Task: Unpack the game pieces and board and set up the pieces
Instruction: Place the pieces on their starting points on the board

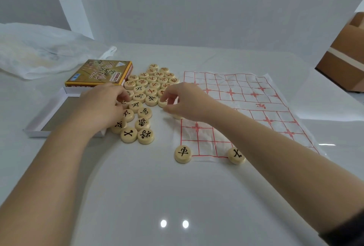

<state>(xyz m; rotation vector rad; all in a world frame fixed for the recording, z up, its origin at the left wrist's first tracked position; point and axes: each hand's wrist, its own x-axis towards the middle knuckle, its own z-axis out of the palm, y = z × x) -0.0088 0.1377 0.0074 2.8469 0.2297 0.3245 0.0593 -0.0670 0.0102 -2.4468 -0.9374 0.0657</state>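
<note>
From my remote seat, the biggest thing in view is the glossy white tabletop (137, 186). On its right half lies the thin translucent plastic board sheet printed with a red grid (246, 108), unfolded and wrinkled, with its long axis running away from me and slightly rightward. A crumpled white plastic bag (39, 54) sits far left and a brown cardboard carton (346, 58) far right.

The shallow open white box tray (57, 116) lies at the left, with the yellow-green printed box lid (98, 72) just beyond it. Between the tray and the board is the heap of round pale wooden game pieces (149, 86), marked in black or red, lying face up and touching one another.

My left hand (102, 106) covers the heap's left edge, and its fingers (123, 96) curl over pieces there. I cannot tell if they grasp one. My right hand (187, 102) is the one nearer the board. Its fingers (169, 96) curl down at a disc on the heap's right edge (162, 103), and I cannot tell if they have a grip on it.

Two black-marked pieces already stand on the board's near edge, one at the left corner (182, 153) and one further right (236, 155). I judge the next placement lies toward me and rightward from the right hand.
</note>
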